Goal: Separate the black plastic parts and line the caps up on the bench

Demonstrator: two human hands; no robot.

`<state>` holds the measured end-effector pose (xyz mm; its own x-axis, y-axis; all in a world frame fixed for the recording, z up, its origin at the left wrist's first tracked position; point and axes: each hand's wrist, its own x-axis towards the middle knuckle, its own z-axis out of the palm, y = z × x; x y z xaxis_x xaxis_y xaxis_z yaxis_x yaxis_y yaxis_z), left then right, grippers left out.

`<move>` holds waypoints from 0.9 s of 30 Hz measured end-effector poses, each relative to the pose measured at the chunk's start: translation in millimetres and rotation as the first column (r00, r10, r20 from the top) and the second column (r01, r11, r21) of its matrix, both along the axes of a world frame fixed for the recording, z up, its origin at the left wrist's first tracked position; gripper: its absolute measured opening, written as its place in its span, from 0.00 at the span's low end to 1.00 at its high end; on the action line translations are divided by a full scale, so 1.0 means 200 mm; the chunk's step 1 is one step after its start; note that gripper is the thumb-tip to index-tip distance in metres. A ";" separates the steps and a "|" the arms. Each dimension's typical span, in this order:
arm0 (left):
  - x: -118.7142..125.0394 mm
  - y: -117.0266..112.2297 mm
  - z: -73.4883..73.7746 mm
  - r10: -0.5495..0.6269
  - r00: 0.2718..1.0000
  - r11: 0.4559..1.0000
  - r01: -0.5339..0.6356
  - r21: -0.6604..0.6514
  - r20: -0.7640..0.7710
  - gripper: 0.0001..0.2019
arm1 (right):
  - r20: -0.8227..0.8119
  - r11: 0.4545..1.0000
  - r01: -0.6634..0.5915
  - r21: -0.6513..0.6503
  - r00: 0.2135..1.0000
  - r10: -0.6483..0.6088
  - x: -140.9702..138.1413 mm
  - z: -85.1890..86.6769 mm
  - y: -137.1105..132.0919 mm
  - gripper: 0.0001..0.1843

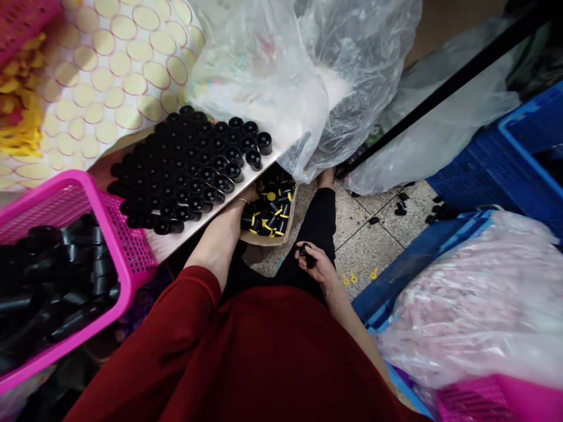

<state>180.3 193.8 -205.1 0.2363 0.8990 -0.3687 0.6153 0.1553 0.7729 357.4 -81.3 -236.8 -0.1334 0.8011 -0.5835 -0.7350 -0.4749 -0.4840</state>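
Note:
My right hand, above my thigh, has its fingers curled round a small black cylindrical part; whether it holds more than one is hidden. My left hand reaches below the table edge at a cardboard box, its fingers mostly out of sight. Inside that box lie several black pieces with yellow rings or discs. Rows of black cylindrical caps stand upright along the white table edge, just above my left forearm.
A pink basket of black cylinders stands at the left. Clear plastic bags cover the table's far end. Blue crates and a stuffed plastic bag fill the right side. Black and yellow bits lie scattered on the tiled floor.

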 end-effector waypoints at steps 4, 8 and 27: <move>0.01 -0.03 0.06 0.049 0.998 0.998 -0.048 -0.037 0.036 0.17 | 0.003 0.999 0.034 0.008 0.999 -0.034 -0.03 0.01 0.01 0.14; 0.04 -0.13 0.15 0.094 0.977 0.984 -0.062 -0.166 0.190 0.15 | 0.009 0.998 0.059 0.024 0.998 -0.059 -0.04 0.01 0.01 0.14; -0.07 -0.70 0.33 0.010 0.973 0.991 -0.042 0.131 0.232 0.06 | 0.283 0.993 0.010 0.119 0.958 -0.043 -0.07 0.14 0.00 0.14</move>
